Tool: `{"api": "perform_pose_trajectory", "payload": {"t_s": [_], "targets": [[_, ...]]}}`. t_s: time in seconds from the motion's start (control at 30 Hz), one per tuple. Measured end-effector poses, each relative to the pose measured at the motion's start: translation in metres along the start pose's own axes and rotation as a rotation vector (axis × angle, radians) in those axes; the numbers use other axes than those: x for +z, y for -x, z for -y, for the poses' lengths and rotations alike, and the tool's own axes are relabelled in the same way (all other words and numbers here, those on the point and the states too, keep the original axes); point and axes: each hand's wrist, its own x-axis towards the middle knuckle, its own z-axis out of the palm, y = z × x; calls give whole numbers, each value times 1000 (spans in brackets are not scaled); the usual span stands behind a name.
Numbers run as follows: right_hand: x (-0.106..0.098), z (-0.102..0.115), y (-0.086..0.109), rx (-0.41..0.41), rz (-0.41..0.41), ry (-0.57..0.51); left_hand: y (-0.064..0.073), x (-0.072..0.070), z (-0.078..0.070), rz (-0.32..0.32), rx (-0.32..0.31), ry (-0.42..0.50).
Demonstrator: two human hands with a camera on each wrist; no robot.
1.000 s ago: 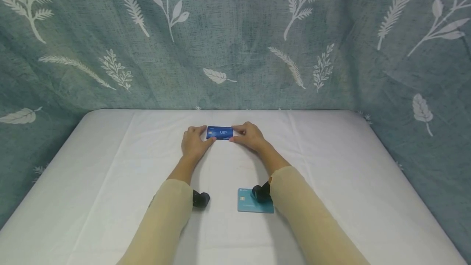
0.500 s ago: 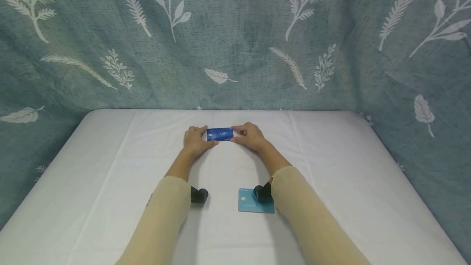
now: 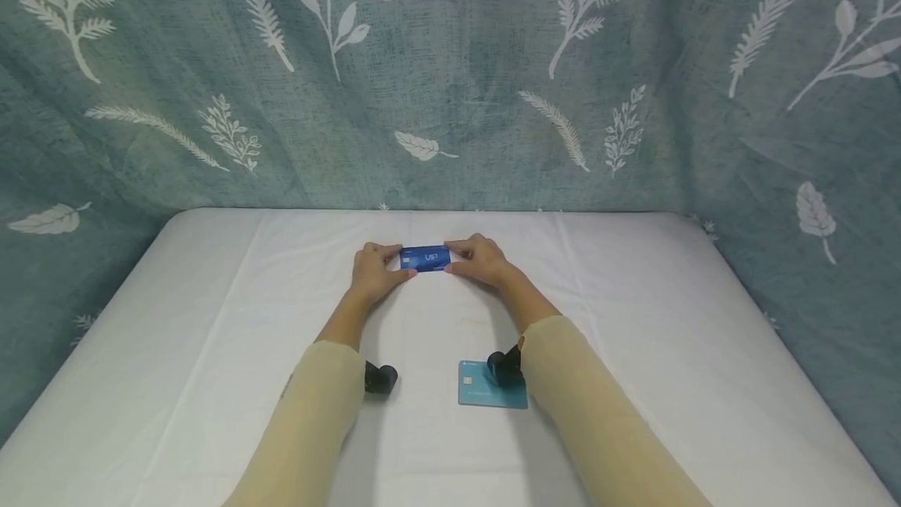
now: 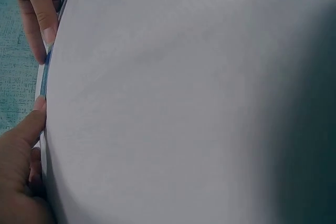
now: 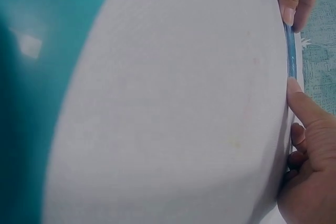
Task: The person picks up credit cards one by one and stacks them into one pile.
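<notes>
Near the far edge of the table lies a blue card (image 3: 425,259) marked "VIP", with a small chip on its left side. My left hand (image 3: 373,272) grips its left end, thumb at the near corner and fingers at the far one. At the right end, my right hand (image 3: 479,260) grips it in the same way. Both wrist views show the card as a thin blue strip between the two thumbs. Closer to me lies a teal card (image 3: 473,393) with a chip, partly hidden under the right wrist's black camera (image 3: 504,368).
A white cloth (image 3: 281,413) covers the table. Behind it hangs a green curtain (image 3: 464,139) with white leaf prints. Another black camera (image 3: 381,379) sticks out from the left sleeve (image 3: 310,421), above the cloth.
The blue card has shifted slightly toward me, and the left thumb now sits lower at its near corner. The teal card stays put; the whole view drifts a little.
</notes>
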Motion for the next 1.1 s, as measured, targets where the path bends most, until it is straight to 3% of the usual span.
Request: {"api": "perform_pose_trajectory", "payload": {"t_s": [0.2,0.4,0.63,0.7,1.1], "targets": [[2,-1,0,11,-3,-32,3,1,-1,-17,24,-17],[5,-2,0,1,-37,-91,3,3,0,-45,45,22],[8,-6,0,30,-62,-440,2,5,3,-43,73,80],[8,-6,0,32,-64,-492,2,6,4,-36,78,84],[7,-6,-2,38,-48,-504,2,2,5,-11,96,79]]}}
